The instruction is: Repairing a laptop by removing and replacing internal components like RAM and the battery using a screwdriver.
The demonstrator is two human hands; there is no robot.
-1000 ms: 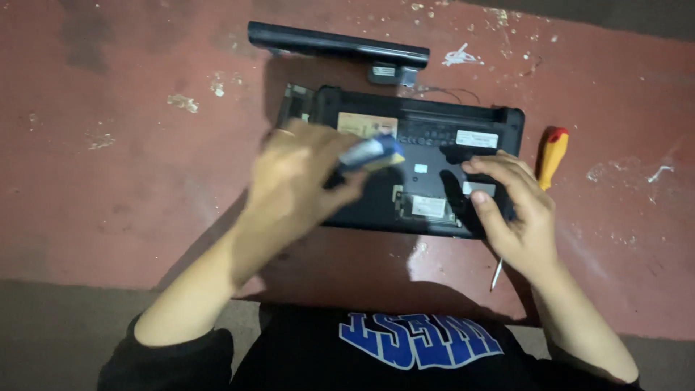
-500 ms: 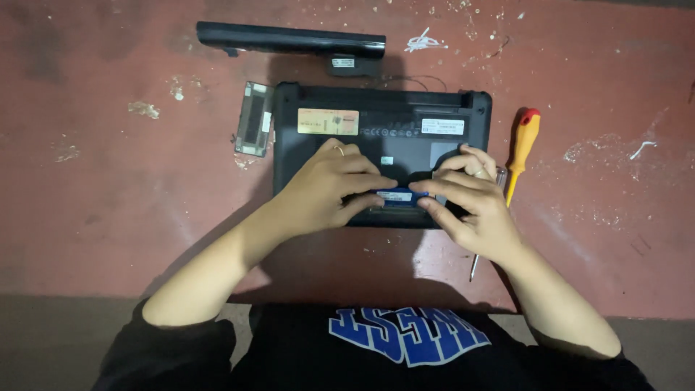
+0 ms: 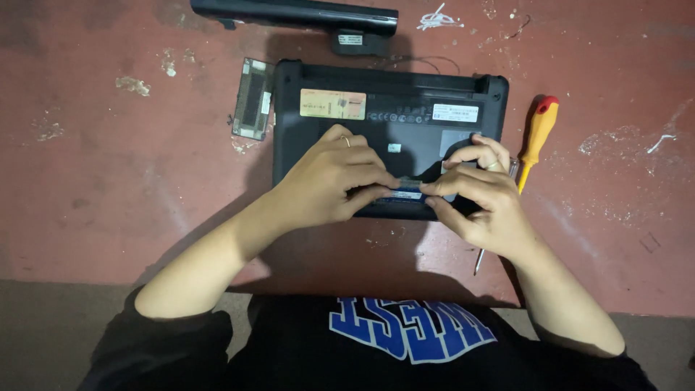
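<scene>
Red floor (image 3: 94,203) under you, laptop (image 3: 391,108) bottom-up at centre, battery (image 3: 289,12) beyond it, cover plate (image 3: 253,98) left, screwdriver (image 3: 536,141) right, your left hand (image 3: 326,181) and right hand (image 3: 478,195) each pinching one end of the module (image 3: 407,191) at the laptop's near edge

- We have the laptop (image 3: 391,130) lying underside up on the floor (image 3: 108,181), straight ahead of us.
- Our left hand (image 3: 329,181) and right hand (image 3: 478,195) meet over its near edge, both pinching a small flat module (image 3: 404,190).
- The battery pack (image 3: 293,13) lies beyond the laptop.
- A small cover panel (image 3: 253,99) lies just left of it.
- The screwdriver (image 3: 525,156) lies along its right side, partly under our right hand.
</scene>
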